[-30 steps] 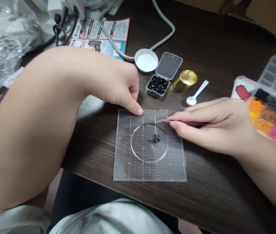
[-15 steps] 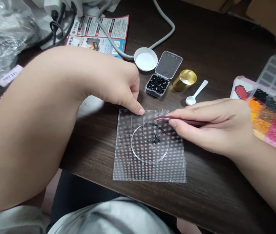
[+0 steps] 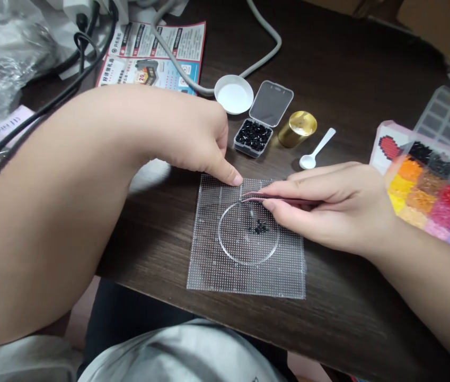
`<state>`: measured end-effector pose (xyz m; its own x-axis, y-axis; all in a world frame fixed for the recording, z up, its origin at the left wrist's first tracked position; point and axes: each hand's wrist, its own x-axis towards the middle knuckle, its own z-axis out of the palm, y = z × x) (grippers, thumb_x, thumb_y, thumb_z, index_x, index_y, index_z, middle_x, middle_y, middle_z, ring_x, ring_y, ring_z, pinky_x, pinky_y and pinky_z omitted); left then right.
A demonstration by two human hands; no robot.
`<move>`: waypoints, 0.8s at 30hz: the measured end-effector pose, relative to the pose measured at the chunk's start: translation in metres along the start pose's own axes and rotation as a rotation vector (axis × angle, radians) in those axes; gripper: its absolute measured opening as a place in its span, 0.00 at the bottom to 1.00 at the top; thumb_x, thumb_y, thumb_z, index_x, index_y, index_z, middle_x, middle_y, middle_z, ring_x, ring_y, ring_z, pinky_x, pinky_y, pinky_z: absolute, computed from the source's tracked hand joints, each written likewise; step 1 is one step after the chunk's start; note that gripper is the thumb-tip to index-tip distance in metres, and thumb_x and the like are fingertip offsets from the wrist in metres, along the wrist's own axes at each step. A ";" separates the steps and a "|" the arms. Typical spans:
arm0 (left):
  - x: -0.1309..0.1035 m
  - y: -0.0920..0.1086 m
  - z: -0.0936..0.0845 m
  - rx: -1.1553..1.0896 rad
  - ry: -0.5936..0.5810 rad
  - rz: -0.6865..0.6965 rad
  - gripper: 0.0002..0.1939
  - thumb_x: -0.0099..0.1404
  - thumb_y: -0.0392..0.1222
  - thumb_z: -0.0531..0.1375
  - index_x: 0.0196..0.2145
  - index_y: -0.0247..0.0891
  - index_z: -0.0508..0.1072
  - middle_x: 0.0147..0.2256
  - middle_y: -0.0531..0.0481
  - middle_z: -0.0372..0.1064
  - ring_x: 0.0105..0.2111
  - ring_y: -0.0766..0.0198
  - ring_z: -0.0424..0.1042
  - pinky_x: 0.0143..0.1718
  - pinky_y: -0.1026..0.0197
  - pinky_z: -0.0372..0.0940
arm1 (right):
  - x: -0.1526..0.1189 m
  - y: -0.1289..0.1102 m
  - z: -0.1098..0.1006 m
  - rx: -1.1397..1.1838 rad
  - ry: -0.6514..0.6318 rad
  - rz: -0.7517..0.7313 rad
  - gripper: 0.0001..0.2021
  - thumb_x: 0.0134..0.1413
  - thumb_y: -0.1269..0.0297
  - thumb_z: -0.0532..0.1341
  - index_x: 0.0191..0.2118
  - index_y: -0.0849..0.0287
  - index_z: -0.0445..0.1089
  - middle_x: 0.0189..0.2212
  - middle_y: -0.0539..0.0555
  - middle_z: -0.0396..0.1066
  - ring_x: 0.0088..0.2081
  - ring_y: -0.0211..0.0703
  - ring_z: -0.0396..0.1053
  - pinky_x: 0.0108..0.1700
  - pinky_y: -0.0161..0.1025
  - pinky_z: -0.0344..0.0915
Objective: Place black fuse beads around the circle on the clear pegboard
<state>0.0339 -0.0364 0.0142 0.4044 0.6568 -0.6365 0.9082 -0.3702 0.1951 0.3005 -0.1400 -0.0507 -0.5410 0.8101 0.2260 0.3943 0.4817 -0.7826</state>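
Observation:
My right hand (image 3: 328, 207) pinches pink tweezers (image 3: 258, 198); their tips are over the top of a circle on a clear pegboard (image 3: 244, 278). Whether a bead sits between the tips I cannot make out. A small cluster of black beads (image 3: 260, 228) lies inside the circle. My left hand (image 3: 204, 132) is curled, its thumb pressing the board's far edge; its other fingers are mostly hidden. Beyond the board stands an open clear box of black beads (image 3: 253, 136).
Behind are a white dish (image 3: 234, 94), a gold cap (image 3: 298, 129) and a white spoon (image 3: 317, 149). A divided box of coloured beads (image 3: 419, 199) is at right. A grey cable (image 3: 264, 59), a printed leaflet (image 3: 161, 45) and plastic wrapping (image 3: 6, 53) lie at the back and left.
My right hand has moved left, bringing the tweezer tips to the circle's top. The pegboard and my left thumb have shifted slightly right.

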 end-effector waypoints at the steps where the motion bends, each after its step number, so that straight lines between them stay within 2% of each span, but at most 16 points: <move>1: 0.000 0.000 0.000 0.000 0.002 0.002 0.34 0.68 0.77 0.72 0.21 0.47 0.78 0.21 0.50 0.68 0.26 0.57 0.64 0.37 0.45 0.56 | 0.000 0.000 0.000 -0.002 -0.001 -0.002 0.12 0.74 0.70 0.77 0.50 0.45 0.99 0.30 0.48 0.89 0.24 0.39 0.80 0.25 0.36 0.73; 5: 0.000 0.001 0.000 0.006 -0.002 -0.004 0.35 0.68 0.80 0.71 0.23 0.47 0.78 0.23 0.49 0.69 0.27 0.55 0.65 0.37 0.45 0.57 | 0.002 -0.003 0.002 -0.016 -0.008 -0.013 0.13 0.75 0.71 0.76 0.51 0.46 0.99 0.27 0.46 0.86 0.22 0.37 0.76 0.23 0.36 0.68; 9: 0.000 0.002 -0.001 -0.006 -0.001 0.004 0.33 0.69 0.75 0.72 0.21 0.47 0.75 0.21 0.50 0.66 0.26 0.56 0.62 0.36 0.44 0.56 | 0.004 -0.005 0.003 0.008 -0.019 -0.043 0.13 0.74 0.72 0.75 0.49 0.48 0.99 0.26 0.45 0.83 0.20 0.34 0.71 0.22 0.35 0.62; 15: -0.001 0.004 -0.001 -0.010 0.002 -0.003 0.34 0.68 0.76 0.74 0.21 0.47 0.76 0.21 0.51 0.67 0.26 0.56 0.63 0.36 0.44 0.57 | 0.005 -0.004 0.006 0.011 -0.006 -0.042 0.15 0.73 0.74 0.75 0.49 0.46 0.99 0.25 0.45 0.83 0.20 0.35 0.72 0.25 0.36 0.65; 19: -0.002 0.003 -0.002 -0.032 -0.003 -0.003 0.35 0.68 0.76 0.74 0.19 0.47 0.74 0.21 0.51 0.66 0.25 0.58 0.61 0.35 0.45 0.56 | 0.004 -0.004 0.007 0.008 -0.006 -0.055 0.14 0.73 0.74 0.74 0.47 0.49 0.99 0.25 0.45 0.82 0.20 0.34 0.70 0.24 0.36 0.63; 24: 0.010 -0.004 0.004 0.028 0.016 -0.064 0.33 0.65 0.79 0.73 0.22 0.49 0.78 0.22 0.51 0.68 0.25 0.56 0.63 0.35 0.45 0.56 | 0.003 -0.007 0.006 0.008 -0.004 -0.066 0.13 0.75 0.75 0.74 0.47 0.52 0.98 0.25 0.45 0.81 0.21 0.32 0.69 0.24 0.35 0.62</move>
<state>0.0342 -0.0306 0.0043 0.3472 0.6898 -0.6353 0.9292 -0.3447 0.1335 0.2917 -0.1430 -0.0479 -0.5685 0.7752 0.2755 0.3515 0.5316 -0.7706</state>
